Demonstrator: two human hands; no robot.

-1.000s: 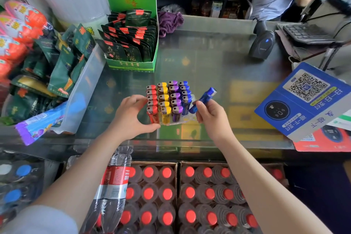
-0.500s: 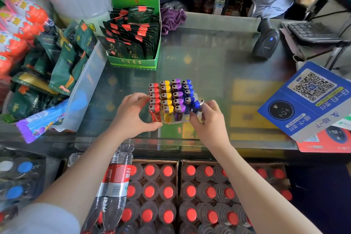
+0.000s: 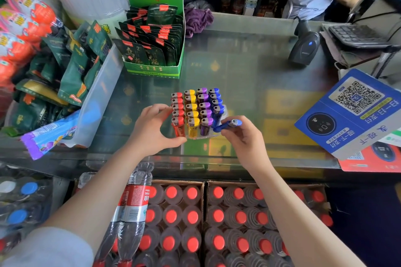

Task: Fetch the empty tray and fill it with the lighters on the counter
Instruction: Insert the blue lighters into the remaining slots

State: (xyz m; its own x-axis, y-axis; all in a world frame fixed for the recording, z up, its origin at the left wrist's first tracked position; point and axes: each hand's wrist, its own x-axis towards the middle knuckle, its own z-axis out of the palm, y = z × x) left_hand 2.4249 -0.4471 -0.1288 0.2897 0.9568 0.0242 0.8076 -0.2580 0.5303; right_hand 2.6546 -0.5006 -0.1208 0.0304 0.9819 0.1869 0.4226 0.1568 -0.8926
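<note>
A clear plastic tray (image 3: 224,112) stands on the glass counter, holding upright lighters in red, yellow, purple and blue columns. My left hand (image 3: 152,129) grips the tray's near left corner, thumb along the front and fingers against the red lighters (image 3: 177,106). My right hand (image 3: 245,138) pinches a single blue lighter (image 3: 226,125), which lies tilted almost flat at the tray's near right corner, its metal head pointing right. The blue column (image 3: 216,102) stands just beyond it.
A green display box of dark sachets (image 3: 152,43) stands behind the tray. Snack packs in a clear bin (image 3: 95,97) crowd the left. A barcode scanner (image 3: 303,50) and a blue QR sign (image 3: 351,112) are at the right. Bottle crates (image 3: 195,223) sit below the counter edge.
My right hand brought the blue lighter down to the tray's near right corner, then tipped it over sideways beside the blue column. My left hand kept its grip on the tray.
</note>
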